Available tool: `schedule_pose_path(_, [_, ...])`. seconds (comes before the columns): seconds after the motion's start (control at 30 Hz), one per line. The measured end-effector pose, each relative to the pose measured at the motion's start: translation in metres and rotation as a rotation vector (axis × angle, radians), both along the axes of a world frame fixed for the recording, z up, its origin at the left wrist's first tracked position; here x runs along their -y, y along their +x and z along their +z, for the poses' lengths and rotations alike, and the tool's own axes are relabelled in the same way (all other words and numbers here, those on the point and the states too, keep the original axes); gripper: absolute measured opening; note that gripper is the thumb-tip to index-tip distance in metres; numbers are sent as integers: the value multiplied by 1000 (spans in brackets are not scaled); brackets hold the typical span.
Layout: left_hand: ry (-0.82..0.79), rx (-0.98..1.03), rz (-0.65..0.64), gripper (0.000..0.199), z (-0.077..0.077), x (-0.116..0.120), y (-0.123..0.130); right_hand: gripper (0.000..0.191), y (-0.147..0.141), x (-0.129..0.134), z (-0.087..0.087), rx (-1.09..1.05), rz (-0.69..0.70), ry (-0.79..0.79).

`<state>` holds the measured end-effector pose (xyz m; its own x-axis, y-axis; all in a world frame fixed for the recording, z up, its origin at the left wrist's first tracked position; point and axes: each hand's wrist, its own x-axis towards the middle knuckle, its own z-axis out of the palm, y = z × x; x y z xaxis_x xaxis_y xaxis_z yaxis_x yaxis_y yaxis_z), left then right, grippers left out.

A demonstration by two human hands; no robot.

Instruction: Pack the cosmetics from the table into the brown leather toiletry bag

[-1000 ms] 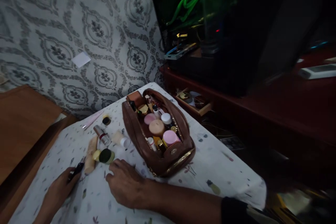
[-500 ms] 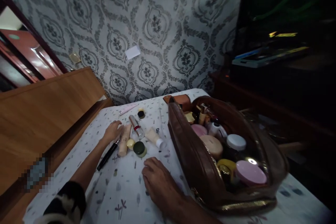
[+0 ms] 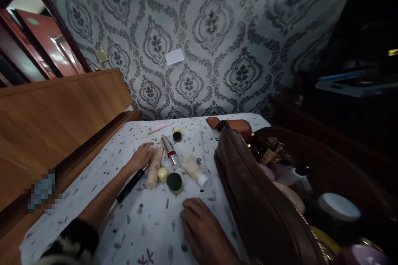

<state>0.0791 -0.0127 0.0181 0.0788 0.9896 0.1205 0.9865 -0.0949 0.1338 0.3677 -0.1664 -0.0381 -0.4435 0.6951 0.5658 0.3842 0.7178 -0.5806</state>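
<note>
My left hand (image 3: 142,157) lies beside a beige squeeze tube (image 3: 154,170), its fingertips at the tube's upper end, and a black pen-like stick (image 3: 132,184) runs below the wrist. Resting on the patterned sheet, my right hand (image 3: 200,225) is loosely bent and holds nothing I can see. Between and beyond the hands are a silver tube with a red band (image 3: 169,151), a cream tube with a white cap (image 3: 195,170), a green-lidded jar (image 3: 174,183) and a small yellow round piece (image 3: 162,174). Farther back lie a small black-topped jar (image 3: 177,136) and a pink tube (image 3: 160,126).
A brown bag (image 3: 258,198) gapes open at right, full of cosmetics, including a white-lidded jar (image 3: 338,206). Behind it is an orange-brown case (image 3: 238,126). A wooden board (image 3: 62,112) borders the left side; a patterned wall (image 3: 192,87) stands behind.
The view has swung right and closer to the bag, shifting the bag partly out of frame at lower right. Both hands keep about the same places among the cosmetics.
</note>
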Motion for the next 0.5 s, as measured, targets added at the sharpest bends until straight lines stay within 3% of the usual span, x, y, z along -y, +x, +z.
schedule_pose_path(0.17, [10, -43, 82, 47, -14, 92, -9, 25, 3, -5, -1, 11, 32, 41])
schedule_pose_path(0.27, [-55, -122, 153, 40, -12, 115, -13, 28, 5, -9, -3, 49, 53, 55])
schedule_pose_path(0.37, [-126, -94, 198, 31, -6, 101, -14, 29, 7, -14, -10, 69, 64, 110])
schedule_pose_path(0.5, [-82, -29, 184, 32, -1, 45, -4, 31, 11, -19, -19, 118, 77, 149])
